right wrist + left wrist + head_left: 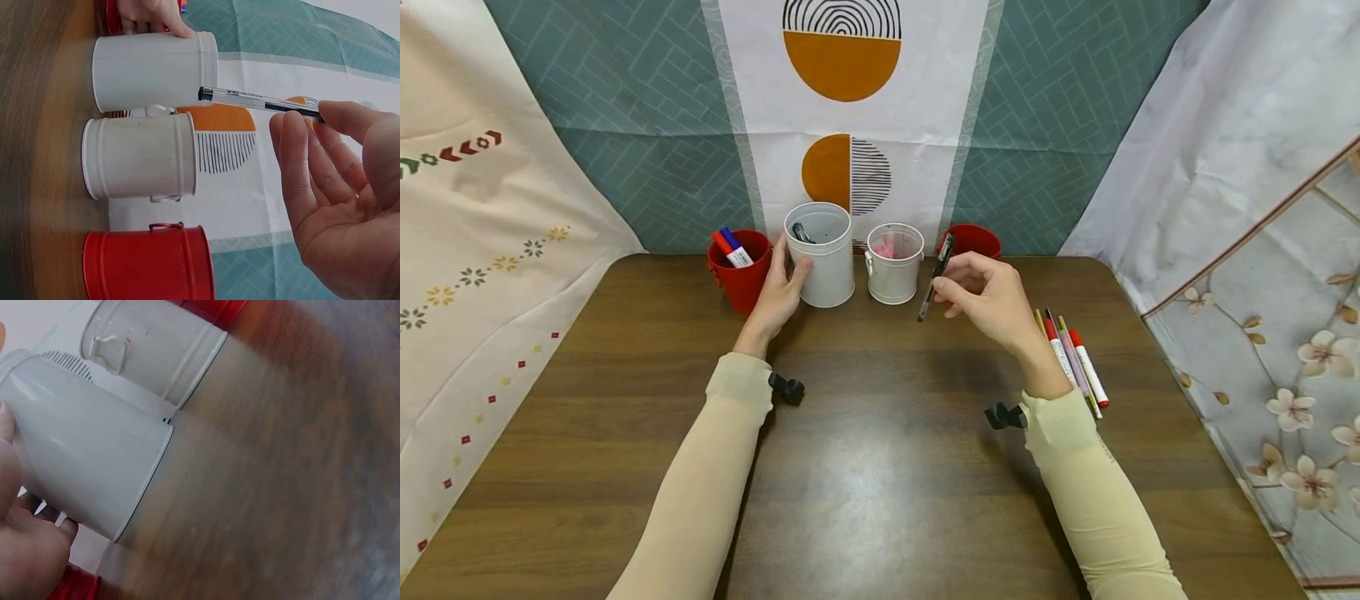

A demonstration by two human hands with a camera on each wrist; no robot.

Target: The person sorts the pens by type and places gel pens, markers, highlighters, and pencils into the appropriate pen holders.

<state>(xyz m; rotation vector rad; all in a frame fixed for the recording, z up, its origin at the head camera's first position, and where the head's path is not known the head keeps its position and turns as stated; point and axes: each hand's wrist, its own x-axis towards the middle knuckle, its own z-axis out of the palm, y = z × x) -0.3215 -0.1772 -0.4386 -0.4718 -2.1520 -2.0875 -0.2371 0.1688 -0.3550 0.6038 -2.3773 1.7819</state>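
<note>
My left hand [778, 292] holds the side of a tall white bucket [831, 275] that stands at the back of the table. Inside that bucket a dark pen [801, 233] leans against the wall. Between thumb and fingers, my right hand [988, 300] pinches a clear-barrelled black pen [259, 102], tilted and raised above the table. A smaller white bucket [893, 279] with pink items [886, 247] in it stands between the two hands. Behind the right hand, a red bucket [976, 239] is partly hidden in the head view; the right wrist view shows its side.
Left of the tall bucket, another red bucket [745, 287] contains red and blue markers [732, 248]. Several pens and markers [1082, 367] lie beside the right forearm on the brown table [865, 467]. Fabric hangs [1045, 125] right behind the buckets.
</note>
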